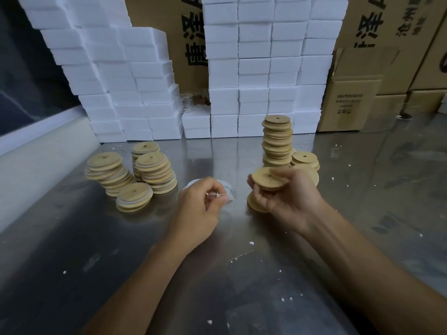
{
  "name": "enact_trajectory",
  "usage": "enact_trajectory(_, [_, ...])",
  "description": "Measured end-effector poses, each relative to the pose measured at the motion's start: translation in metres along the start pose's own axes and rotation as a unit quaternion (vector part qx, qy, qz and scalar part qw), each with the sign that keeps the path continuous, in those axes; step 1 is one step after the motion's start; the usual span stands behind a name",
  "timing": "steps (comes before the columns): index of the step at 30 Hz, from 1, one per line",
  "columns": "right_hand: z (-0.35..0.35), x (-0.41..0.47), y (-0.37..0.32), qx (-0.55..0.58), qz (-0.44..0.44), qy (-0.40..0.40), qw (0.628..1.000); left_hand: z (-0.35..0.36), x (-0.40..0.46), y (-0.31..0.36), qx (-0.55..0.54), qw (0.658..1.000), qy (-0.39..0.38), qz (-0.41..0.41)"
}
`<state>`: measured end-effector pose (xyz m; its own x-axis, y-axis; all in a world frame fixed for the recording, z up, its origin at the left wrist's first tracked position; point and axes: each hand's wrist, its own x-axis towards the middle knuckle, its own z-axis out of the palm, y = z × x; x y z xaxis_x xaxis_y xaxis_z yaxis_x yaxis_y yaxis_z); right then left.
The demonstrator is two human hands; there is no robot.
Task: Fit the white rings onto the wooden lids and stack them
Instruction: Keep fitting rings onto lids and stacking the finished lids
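My right hand [287,197] holds a round wooden lid [267,181] with a centre hole, lifted above the steel table. My left hand [200,209] pinches a thin white ring [217,195] between thumb and fingers, over a small pile of white rings [229,187] partly hidden behind it. Leaning stacks of lids with white rings fitted [154,170] stand at the left, with a short stack [134,197] in front. A tall stack of plain lids [277,141] rises behind my right hand, and more lids [304,160] lie beside it.
White foam boxes [254,73] are piled high along the back, with brown cartons [362,88] behind and to the right. A pale ledge [36,151] borders the table's left side. Small white crumbs dot the steel tabletop [242,274].
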<state>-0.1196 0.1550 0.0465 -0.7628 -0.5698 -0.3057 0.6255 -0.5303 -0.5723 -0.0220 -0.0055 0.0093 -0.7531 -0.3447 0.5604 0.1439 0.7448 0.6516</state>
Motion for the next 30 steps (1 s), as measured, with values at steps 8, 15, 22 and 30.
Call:
enact_trajectory(8, [0.004, -0.001, 0.018, -0.215, -0.135, -0.027, 0.967, -0.007, 0.009, 0.006, -0.173, 0.974, 0.110, -0.095])
enact_trajectory(15, [0.003, 0.000, 0.016, -0.060, -0.069, 0.024, 0.995, -0.012, 0.010, 0.002, -0.258, 0.947, 0.107, -0.157])
enact_trajectory(22, [0.002, 0.003, 0.021, -0.289, -0.150, 0.044, 0.945, -0.014, 0.009, 0.005, -0.336, 0.917, 0.107, -0.187])
enact_trajectory(30, [0.000, 0.000, 0.030, -0.353, -0.244, 0.032, 0.903, -0.014, 0.009, 0.010, -0.363, 0.911, 0.052, -0.188])
